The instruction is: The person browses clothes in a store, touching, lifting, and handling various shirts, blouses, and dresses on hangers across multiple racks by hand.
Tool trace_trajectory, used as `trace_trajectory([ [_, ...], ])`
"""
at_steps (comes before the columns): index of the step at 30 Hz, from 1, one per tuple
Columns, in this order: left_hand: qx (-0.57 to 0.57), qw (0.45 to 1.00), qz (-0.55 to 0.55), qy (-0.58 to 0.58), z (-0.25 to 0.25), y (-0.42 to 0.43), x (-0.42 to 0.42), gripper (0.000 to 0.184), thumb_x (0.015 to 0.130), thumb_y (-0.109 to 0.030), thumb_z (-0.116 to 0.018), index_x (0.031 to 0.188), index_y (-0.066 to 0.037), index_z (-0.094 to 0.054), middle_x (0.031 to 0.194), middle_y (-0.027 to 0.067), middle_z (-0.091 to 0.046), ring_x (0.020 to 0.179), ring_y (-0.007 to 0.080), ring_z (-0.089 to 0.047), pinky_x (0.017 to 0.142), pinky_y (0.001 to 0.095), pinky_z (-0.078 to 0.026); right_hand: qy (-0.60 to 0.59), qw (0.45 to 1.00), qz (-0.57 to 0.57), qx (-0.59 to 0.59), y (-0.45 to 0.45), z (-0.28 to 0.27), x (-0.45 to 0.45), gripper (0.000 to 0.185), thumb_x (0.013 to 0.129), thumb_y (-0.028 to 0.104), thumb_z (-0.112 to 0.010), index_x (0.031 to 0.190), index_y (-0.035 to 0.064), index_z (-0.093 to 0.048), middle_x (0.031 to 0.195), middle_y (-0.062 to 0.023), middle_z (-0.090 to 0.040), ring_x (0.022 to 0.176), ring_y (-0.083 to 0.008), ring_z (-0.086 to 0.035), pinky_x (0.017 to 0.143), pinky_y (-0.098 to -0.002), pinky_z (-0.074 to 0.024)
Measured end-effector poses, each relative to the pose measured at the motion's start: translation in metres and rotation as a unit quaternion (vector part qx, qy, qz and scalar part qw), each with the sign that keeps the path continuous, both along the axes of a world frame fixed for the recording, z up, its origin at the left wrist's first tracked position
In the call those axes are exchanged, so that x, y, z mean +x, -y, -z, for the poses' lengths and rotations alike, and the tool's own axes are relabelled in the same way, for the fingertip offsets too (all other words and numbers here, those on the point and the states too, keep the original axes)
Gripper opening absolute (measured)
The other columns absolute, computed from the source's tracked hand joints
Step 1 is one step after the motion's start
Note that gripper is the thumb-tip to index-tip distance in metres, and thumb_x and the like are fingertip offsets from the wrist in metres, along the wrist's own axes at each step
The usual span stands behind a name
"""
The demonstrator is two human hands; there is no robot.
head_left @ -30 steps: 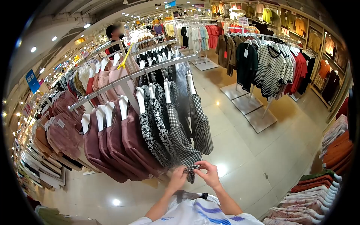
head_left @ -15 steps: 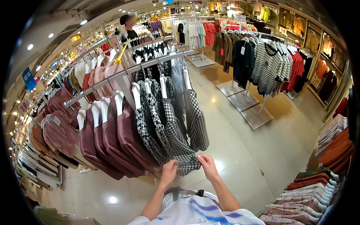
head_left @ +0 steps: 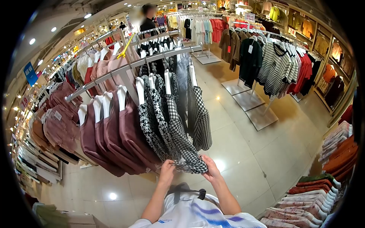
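Observation:
A black-and-white gingham shirt [head_left: 180, 136] hangs on a white hanger at the near side of a metal clothes rail [head_left: 133, 64]. Its lower end is drawn toward me and stretched between my hands. My left hand [head_left: 167, 171] pinches the left side of the hem, and my right hand [head_left: 211, 170] grips the right side with the thumb on top. A second gingham shirt [head_left: 200, 121] hangs just to the right. On the left are black-and-white patterned garments [head_left: 154, 131], then several mauve tops [head_left: 131, 138] on white hangers.
A yellow hook pole [head_left: 125, 46] leans on the rail. A person [head_left: 148, 21] stands behind the racks. Right, across the tiled floor, another rack holds a striped top [head_left: 274, 68] above metal base plates [head_left: 262, 117]. Folded-looking hanging garments [head_left: 300, 207] line the near right.
The shirt's hem is pulled wider and flatter between my hands, and my left hand has shifted slightly left. The view has moved a little, and the person at the back appears further right.

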State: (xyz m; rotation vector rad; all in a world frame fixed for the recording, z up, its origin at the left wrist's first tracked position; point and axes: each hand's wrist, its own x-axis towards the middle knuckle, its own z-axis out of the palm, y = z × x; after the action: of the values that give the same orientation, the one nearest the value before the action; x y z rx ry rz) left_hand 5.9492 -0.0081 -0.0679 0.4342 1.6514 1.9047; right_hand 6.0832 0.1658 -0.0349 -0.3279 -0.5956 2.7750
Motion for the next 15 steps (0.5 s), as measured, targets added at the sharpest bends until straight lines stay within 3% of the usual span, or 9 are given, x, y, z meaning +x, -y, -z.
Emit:
trace_trajectory([
  [1,0.131,0.975,0.027,0.18,-0.001,0.0,-0.001,0.019,0.084,0.003,-0.046,0.1,-0.007,-0.05,0.095,0.0068,-0.059,0.083,0.0205,-0.059,0.071,0.0324,-0.051,0.025,1.0,-0.003,0.017,0.0,-0.002,0.0,0.013,0.093,0.012,-0.047,0.1,0.0034,-0.055,0.091,-0.005,-0.063,0.081,-0.0123,-0.063,0.072,-0.025,-0.0522],
  [2,0.13,0.975,0.025,0.181,-0.015,-0.003,0.002,0.019,0.084,0.003,-0.046,0.1,-0.007,-0.05,0.095,0.0068,-0.059,0.083,0.0205,-0.059,0.071,0.0324,-0.051,0.026,1.0,-0.005,0.016,-0.001,0.004,-0.001,0.013,0.093,0.012,-0.047,0.1,0.0034,-0.055,0.091,-0.005,-0.063,0.081,-0.0123,-0.063,0.072,-0.025,-0.0522],
  [4,0.203,0.913,0.014,0.352,-0.039,-0.006,0.009,0.016,0.089,-0.003,-0.041,0.101,-0.007,-0.051,0.099,0.0088,-0.061,0.088,0.0242,-0.061,0.077,0.0398,-0.053,0.053,0.996,-0.007,0.073,-0.004,0.014,-0.004,0.015,0.093,0.013,-0.047,0.098,0.003,-0.057,0.09,-0.0053,-0.064,0.08,-0.0121,-0.063,0.071,-0.0245,-0.0515],
  [5,0.235,0.891,0.037,0.387,-0.026,-0.005,0.006,0.019,0.091,-0.008,-0.04,0.105,-0.008,-0.053,0.101,0.0098,-0.062,0.091,0.0253,-0.062,0.08,0.0421,-0.052,0.053,0.996,-0.009,0.073,-0.003,0.013,-0.005,0.015,0.093,0.013,-0.047,0.098,0.003,-0.057,0.09,-0.0053,-0.064,0.08,-0.0121,-0.063,0.071,-0.0245,-0.0515],
  [9,0.2,0.891,0.014,0.406,-0.026,-0.01,0.007,0.022,0.09,-0.013,-0.043,0.107,-0.008,-0.056,0.103,0.0115,-0.063,0.094,0.0261,-0.062,0.082,0.0432,-0.052,0.134,0.99,-0.031,0.04,-0.003,0.007,-0.01,0.018,0.093,0.018,-0.049,0.094,0.0051,-0.061,0.088,-0.006,-0.066,0.078,-0.0121,-0.064,0.068,-0.0259,-0.0523],
  [12,0.187,0.868,0.025,0.458,-0.037,-0.007,0.006,0.032,0.086,-0.021,-0.049,0.102,0.005,-0.059,0.098,0.0168,-0.065,0.088,0.0282,-0.064,0.083,0.0427,-0.052,0.149,0.988,-0.043,-0.018,-0.001,0.013,-0.016,0.02,0.092,0.021,-0.05,0.094,0.0047,-0.061,0.088,-0.0044,-0.067,0.08,-0.0122,-0.063,0.071,-0.0276,-0.0512],
  [15,0.228,0.836,0.064,0.495,-0.045,-0.003,0.002,0.038,0.086,-0.026,-0.048,0.101,0.007,-0.06,0.097,0.0183,-0.065,0.088,0.0298,-0.064,0.084,0.0433,-0.051,0.13,0.973,-0.054,0.184,0.008,0.038,-0.025,0.021,0.094,0.023,-0.05,0.101,0.0042,-0.057,0.09,-0.0016,-0.062,0.083,-0.0096,-0.058,0.074,-0.0279,-0.0477],
])
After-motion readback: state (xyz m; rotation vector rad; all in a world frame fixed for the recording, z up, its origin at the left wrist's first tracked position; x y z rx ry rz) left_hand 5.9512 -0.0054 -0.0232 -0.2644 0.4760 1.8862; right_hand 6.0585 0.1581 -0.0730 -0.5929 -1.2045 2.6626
